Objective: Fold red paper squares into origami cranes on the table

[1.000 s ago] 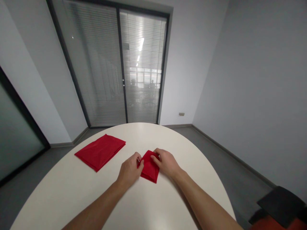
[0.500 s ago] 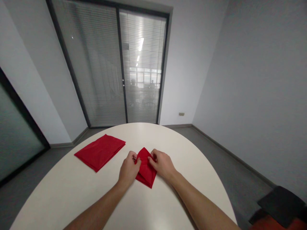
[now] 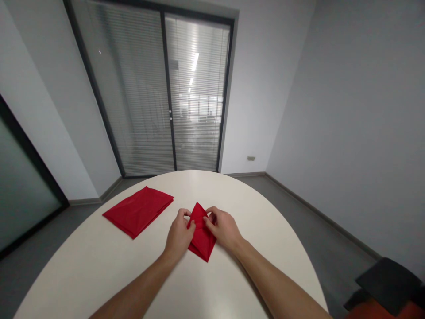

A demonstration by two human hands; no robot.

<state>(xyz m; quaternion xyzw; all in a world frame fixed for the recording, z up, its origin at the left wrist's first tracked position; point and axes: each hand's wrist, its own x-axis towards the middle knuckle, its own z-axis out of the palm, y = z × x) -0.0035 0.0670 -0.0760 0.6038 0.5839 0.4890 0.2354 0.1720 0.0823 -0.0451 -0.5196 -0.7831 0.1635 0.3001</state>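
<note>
A red napkin [image 3: 202, 237], folded into a narrow pointed shape with a few crosswise creases, is between my hands over the table. My left hand [image 3: 179, 232] pinches its left edge with thumb and fingertips. On the opposite edge my right hand [image 3: 224, 228] grips it the same way, thumb on top. The napkin's upper tip points away from me, and its layered lower corner points toward me. Some of the fingertips are hidden behind the cloth. Left of my hands lies a second, larger red napkin [image 3: 138, 212], folded flat.
Both napkins are on a round white table [image 3: 159, 292]. Beyond it stands a dark-framed glass door [image 3: 169, 102] with blinds. A black and orange object [image 3: 388, 285], perhaps a chair, is at the lower right. A small wall socket [image 3: 251, 158] sits low on the back wall.
Both hands have drawn slightly closer together, and the napkin's top now looks narrower and more pointed. Its tip has shifted a little left. The larger napkin has stayed put.
</note>
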